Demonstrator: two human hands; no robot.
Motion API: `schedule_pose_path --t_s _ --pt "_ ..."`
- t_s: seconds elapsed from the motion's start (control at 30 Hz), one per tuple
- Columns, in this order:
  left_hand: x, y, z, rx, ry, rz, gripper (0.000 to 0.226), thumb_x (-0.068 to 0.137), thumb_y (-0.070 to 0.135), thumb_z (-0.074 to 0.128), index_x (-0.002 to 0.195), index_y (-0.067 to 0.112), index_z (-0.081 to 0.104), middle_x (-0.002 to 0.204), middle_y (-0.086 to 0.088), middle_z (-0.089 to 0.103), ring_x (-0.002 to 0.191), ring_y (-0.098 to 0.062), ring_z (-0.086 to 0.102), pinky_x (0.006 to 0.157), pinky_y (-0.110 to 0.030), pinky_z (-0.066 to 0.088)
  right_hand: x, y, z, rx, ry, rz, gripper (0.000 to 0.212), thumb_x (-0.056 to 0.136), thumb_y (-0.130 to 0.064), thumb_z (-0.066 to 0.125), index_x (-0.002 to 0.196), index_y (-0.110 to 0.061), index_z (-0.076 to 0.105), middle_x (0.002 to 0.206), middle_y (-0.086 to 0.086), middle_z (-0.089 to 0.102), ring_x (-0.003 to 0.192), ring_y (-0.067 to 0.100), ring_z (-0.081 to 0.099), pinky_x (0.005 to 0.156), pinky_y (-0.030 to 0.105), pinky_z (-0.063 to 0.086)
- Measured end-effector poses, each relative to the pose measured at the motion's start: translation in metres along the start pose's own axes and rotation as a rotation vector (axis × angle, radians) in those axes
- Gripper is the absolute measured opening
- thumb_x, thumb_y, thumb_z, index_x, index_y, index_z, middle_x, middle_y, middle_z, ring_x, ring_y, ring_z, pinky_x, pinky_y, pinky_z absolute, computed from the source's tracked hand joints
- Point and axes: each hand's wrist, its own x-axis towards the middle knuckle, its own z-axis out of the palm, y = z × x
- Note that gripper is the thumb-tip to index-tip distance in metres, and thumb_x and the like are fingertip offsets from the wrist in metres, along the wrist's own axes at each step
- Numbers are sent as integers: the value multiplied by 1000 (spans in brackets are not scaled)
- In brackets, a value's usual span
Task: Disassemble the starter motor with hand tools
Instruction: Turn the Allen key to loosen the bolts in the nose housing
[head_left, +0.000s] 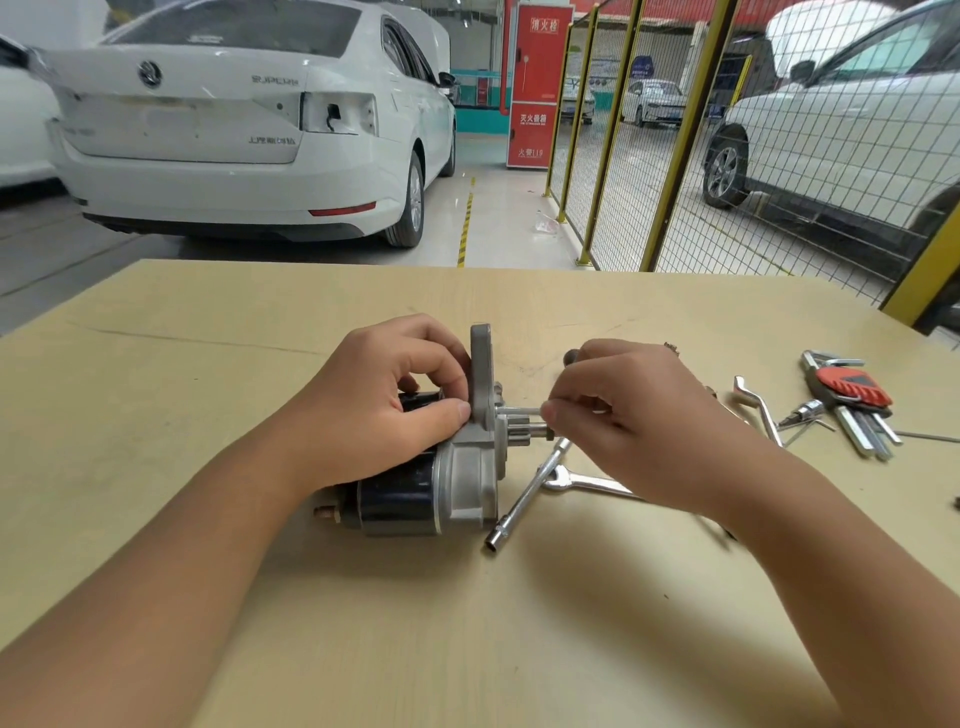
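The starter motor (415, 493) lies on its side on the table (208, 364), black body to the left, silver nose housing and flange to the right. My left hand (379, 410) grips its upper part, thumb against the flange. My right hand (639, 415) pinches a thin metal rod-like tool (517, 411) that points into the flange above the pinion gear. The tool's far end is hidden under my fingers.
A T-shaped socket wrench (522, 499) and a combination spanner (582, 480) lie just right of the motor. Further right are a bent wrench (758, 408), a red-holdered hex key set (852, 400) and small bits. Cars and a yellow mesh fence stand beyond the table.
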Motion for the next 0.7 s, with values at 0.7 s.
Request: schedule_pose_path --t_s 0.7 --pt "0 2 0 -8 -8 -13 4 79 25 74 75 28 74 105 11 69 100 -14 66 81 -44 56 0 1 -3 -67 -5 -19 8 86 -20 79 78 -21 77 76 -15 50 71 0 53 64 9 32"
